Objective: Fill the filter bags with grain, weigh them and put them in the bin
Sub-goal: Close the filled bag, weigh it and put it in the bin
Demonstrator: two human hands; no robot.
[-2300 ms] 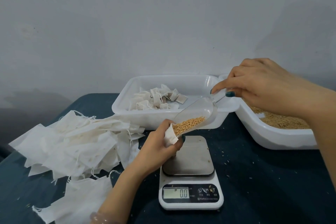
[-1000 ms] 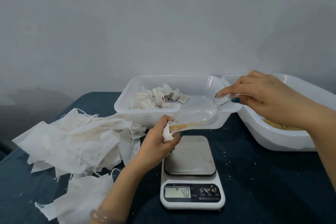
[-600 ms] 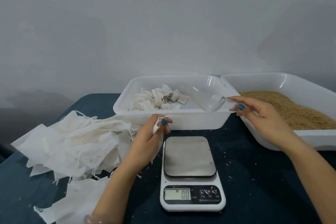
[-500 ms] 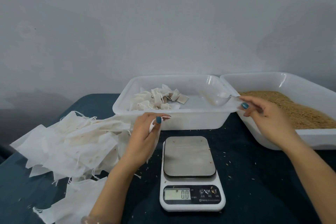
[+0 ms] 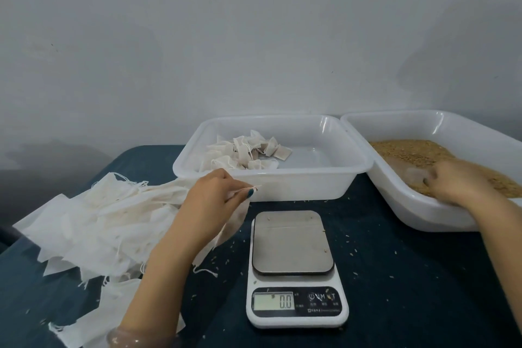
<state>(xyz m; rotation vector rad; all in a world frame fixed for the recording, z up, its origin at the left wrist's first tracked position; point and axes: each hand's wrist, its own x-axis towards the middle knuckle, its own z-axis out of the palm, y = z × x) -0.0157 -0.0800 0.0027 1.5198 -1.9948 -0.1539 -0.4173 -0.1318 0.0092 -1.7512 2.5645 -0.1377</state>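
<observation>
**Filter bag pinched above the table, scale reading 0.0**

Filter bag [image 5: 237, 219], thin white fabric and partly see-through, hangs from the left hand [image 5: 214, 200] just left of the scale and in front of the middle bin. The thumb and fingers of that hand are closed on the bag's top edge; the teal-painted thumbnail shows at the pinch. The bag hangs clear of the weighing plate.

Right hand [image 5: 454, 181] lies palm down inside the white plastic tray of golden-brown grain [image 5: 406, 150] at the right, fingers curled into the grain. A clear plastic shape shows beside the fingers; whether the hand grips it cannot be told.

White digital kitchen scale [image 5: 293, 265] with a grey metal plate stands between the forearms, plate bare except for a few stray grains, display at 0.0.

White rectangular plastic bin [image 5: 282, 186] sits behind the scale, touching the grain tray at its right rim. A small heap of filled, tied bags [image 5: 245, 152] lies in its left half.

Loose pile of empty white filter bags [image 5: 99, 220] with trailing strings spreads over the dark blue tablecloth [image 5: 409, 277] at the left. Scattered grains dot the cloth around the scale.
</observation>
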